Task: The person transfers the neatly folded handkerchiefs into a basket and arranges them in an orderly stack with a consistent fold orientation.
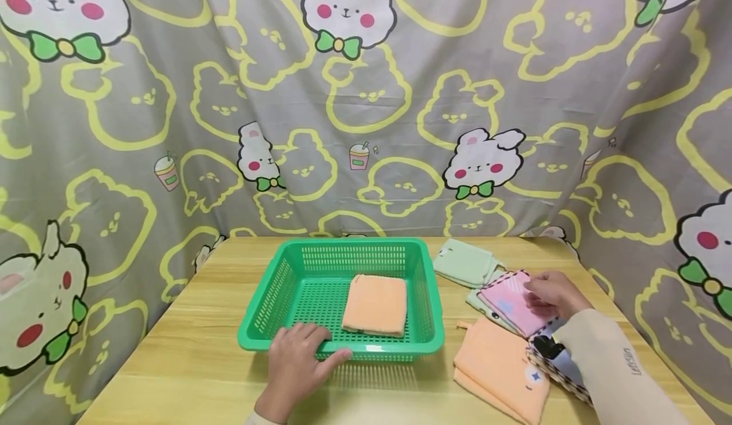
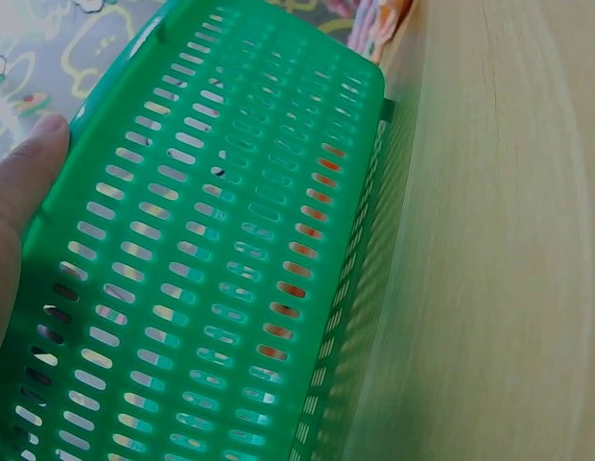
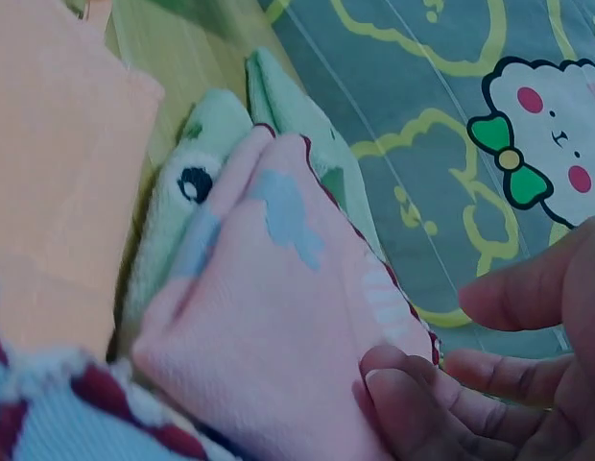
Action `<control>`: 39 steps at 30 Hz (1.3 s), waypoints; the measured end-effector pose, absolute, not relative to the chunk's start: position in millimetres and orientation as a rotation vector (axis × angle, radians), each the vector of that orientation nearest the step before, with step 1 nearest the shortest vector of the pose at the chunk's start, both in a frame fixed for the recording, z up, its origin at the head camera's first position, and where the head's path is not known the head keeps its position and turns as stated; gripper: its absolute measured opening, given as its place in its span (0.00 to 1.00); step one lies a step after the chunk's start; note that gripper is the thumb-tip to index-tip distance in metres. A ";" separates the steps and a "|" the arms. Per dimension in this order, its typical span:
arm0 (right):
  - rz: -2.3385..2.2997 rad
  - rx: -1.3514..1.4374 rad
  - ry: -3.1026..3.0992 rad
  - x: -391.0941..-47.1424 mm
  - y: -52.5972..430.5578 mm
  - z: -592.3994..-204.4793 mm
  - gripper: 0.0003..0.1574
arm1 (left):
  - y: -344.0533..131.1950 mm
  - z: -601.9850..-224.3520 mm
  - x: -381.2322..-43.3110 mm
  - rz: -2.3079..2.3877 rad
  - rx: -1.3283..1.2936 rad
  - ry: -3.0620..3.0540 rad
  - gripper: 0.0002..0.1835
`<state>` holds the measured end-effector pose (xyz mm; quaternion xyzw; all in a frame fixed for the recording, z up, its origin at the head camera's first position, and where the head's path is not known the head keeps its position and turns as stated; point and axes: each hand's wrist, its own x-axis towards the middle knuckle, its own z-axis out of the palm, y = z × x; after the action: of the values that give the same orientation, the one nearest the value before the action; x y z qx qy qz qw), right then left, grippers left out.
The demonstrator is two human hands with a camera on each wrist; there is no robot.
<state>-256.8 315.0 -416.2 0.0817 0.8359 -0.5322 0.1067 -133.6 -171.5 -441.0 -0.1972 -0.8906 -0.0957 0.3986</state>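
Note:
My left hand (image 1: 297,361) grips the near rim of a green plastic basket (image 1: 431,298), fingers over the edge and thumb (image 2: 38,158) along it. Inside the basket, toward its right side, lies a folded orange towel (image 1: 375,304). My right hand (image 1: 555,293) touches the edge of a pink towel (image 1: 509,301) with a blue patch and dark patterned border. In the right wrist view the thumb (image 3: 518,293) stands apart from the towel, while the fingers (image 3: 403,403) rest against it. Green towels (image 3: 197,154) with an embroidered eye lie beneath and beyond the pink one.
A second orange towel (image 1: 497,364) lies at the front right of the wooden table (image 1: 189,349). Beside it, partly under my right sleeve, is a towel with a checked border (image 1: 572,384). A light green towel (image 1: 466,263) lies farther back. Patterned curtains (image 1: 377,107) surround the table.

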 end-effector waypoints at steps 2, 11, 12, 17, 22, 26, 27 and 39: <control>-1.553 0.243 2.463 -255.5 317.3 -418.1 0.23 | -172.0 -441.7 -132.8 -0.241 -0.497 -2.256 0.34; -1.539 0.302 2.487 -252.9 331.7 -417.2 0.18 | -172.1 -437.8 -139.1 -0.233 -0.514 -2.252 0.34; -1.546 0.308 2.481 -254.1 333.1 -415.9 0.18 | -172.3 -436.1 -140.9 -0.234 -0.517 -2.249 0.34; -1.576 0.336 2.449 -264.9 338.8 -402.9 0.16 | -172.6 -424.2 -154.1 -0.241 -0.540 -2.209 0.38; -1.563 0.358 2.447 -272.9 342.6 -390.1 0.16 | -172.2 -417.4 -163.1 -0.248 -0.556 -2.155 0.38; -1.523 0.377 2.458 -271.0 344.4 -389.1 0.15 | -172.3 -418.7 -162.0 -0.253 -0.556 -2.140 0.38; -1.518 0.376 2.461 -269.9 344.9 -389.9 0.14 | -172.2 -419.2 -161.5 -0.254 -0.555 -2.143 0.38; -1.425 0.408 2.422 -255.9 344.4 -407.4 0.12 | -175.6 -427.9 -148.8 -0.257 -0.543 -2.178 0.37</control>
<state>-255.9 344.4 -407.4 0.1420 0.8434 -0.4959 0.1504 -148.8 -175.6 -427.9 -0.2174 -0.8718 -0.1030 0.4268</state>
